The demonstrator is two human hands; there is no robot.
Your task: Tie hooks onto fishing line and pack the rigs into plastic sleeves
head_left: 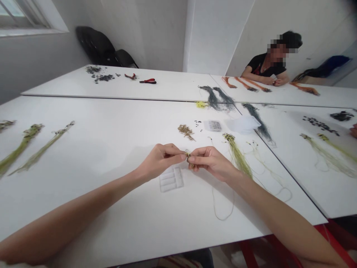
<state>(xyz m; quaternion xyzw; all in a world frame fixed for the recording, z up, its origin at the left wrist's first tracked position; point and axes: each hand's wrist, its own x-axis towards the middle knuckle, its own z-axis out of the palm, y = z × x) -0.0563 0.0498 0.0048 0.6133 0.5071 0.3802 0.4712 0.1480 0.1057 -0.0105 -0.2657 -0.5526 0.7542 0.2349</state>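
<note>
The left hand [160, 162] and right hand [212, 163] meet above the white surface [83, 197], and their fingers [174, 152] are pressed together, the tips of both hands pinching a small twist of tan cord [189, 158] between them. Just below that twist lies a flat, clear plastic tray [171, 179] with narrow ribbed compartments. A thin, loose strand of tan cord [223, 208] curves across the surface below and to the right of the twist. Just right of it hangs a fringe-like bundle of fine yellow-green strands [237, 156], and beyond the twist sits a scrappy, fibrous tangle of tan cord [186, 132], near a scatter of tiny dark beads [198, 125], a small clear box [212, 125] and a crumpled, translucent white bag [242, 124]. Well left of the twist lie long, wispy yellow-green bundles [28, 147]. Farther beyond the twist, on the next surface, are soft gray mesh strands [214, 98] and red-handled pliers [147, 81], while a seated person [267, 65] in a dark top has both hands resting behind bright orange strands [247, 84].
</note>
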